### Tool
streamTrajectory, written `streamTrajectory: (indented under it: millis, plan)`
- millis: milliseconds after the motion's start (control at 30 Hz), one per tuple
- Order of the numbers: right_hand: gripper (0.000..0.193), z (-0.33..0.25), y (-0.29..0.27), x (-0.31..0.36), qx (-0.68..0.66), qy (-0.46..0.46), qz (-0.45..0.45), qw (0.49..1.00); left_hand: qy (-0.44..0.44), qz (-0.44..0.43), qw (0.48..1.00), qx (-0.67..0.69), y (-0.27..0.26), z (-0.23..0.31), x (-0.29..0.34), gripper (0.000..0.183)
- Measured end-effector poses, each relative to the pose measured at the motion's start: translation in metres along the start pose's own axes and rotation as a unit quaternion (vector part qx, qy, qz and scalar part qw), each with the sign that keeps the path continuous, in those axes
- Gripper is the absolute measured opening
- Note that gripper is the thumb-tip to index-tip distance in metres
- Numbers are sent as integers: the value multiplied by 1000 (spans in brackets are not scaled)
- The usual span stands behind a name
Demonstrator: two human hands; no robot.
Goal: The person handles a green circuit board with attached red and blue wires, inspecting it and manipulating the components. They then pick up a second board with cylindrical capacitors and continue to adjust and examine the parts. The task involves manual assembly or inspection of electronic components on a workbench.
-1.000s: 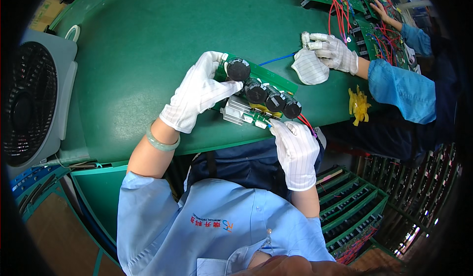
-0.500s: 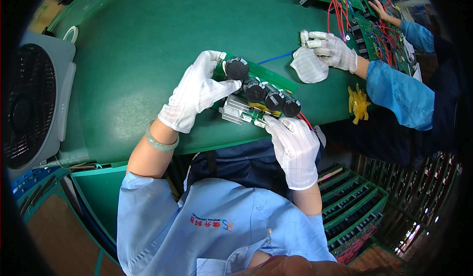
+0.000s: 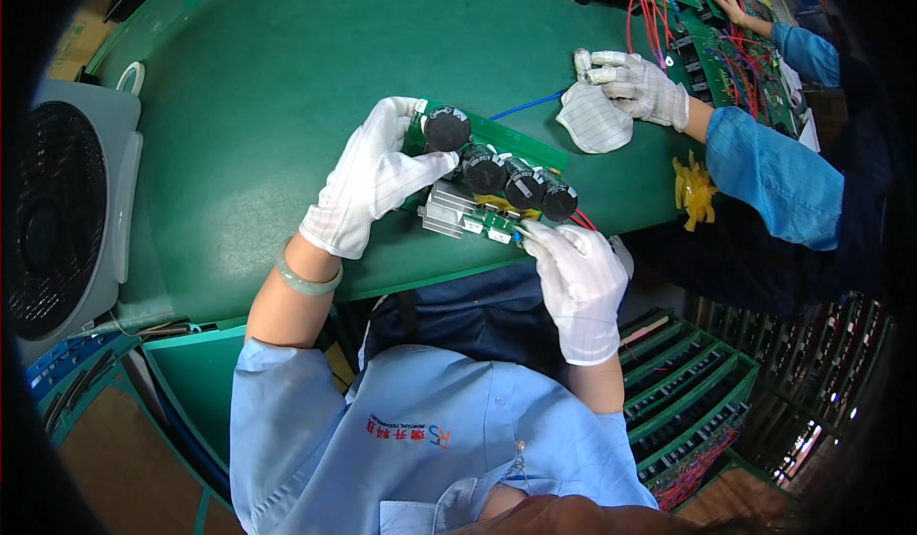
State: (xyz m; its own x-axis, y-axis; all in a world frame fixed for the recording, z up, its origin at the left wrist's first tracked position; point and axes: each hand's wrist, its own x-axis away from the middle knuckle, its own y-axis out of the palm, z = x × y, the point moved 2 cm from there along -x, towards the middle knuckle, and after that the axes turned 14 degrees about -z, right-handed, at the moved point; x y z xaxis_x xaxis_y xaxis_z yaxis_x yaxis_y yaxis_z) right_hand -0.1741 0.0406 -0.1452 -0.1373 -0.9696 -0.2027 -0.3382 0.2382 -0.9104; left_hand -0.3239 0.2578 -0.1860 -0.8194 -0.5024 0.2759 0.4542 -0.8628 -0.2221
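My left hand (image 3: 368,177), in a white striped glove, grips the left end of a green circuit board (image 3: 521,143), its thumb against the first black cylindrical capacitor (image 3: 446,129). Several such capacitors stand in a row along the board. On the side towards me are a silver finned heat sink (image 3: 445,212) and small white connectors (image 3: 499,236). My right hand (image 3: 578,282), gloved too, has its fingers pinched together at the board's near right edge, beside a tiny blue part. Whether it grips the board or something small is hidden. Red wires emerge behind it.
On the green table (image 3: 287,76), a co-worker's gloved hand (image 3: 640,91) rests by a white glove-like cloth (image 3: 594,119). Wired boards (image 3: 712,67) lie far right, near another hand. Yellow strips (image 3: 693,191) hang at the table edge. A fan (image 3: 67,210) stands left; racks (image 3: 683,392) stand lower right.
The circuit board has tilted slightly, so more of the heat sink shows. My right fingertips have shifted a little to the right along its edge. My left hand keeps its grip.
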Motion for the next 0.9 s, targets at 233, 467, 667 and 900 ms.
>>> streamTrajectory:
  millis: [233, 467, 667, 900]
  plan:
    - [30, 10, -9, 20, 23, 25, -11, 999, 10, -4, 1000, 2, -1, -7, -1, 57]
    - [35, 9, -9, 12, 67, -15, -14, 998, 43, -6, 999, -8, -1, -14, -3, 56]
    - [40, 7, -5, 11, 97, -18, -48, 994, 28, -11, 1000, 7, -1, -6, 1, 58]
    - [38, 3, -5, 11, 94, -9, -79, 992, 16, -11, 1000, 9, 0, -5, 1, 59]
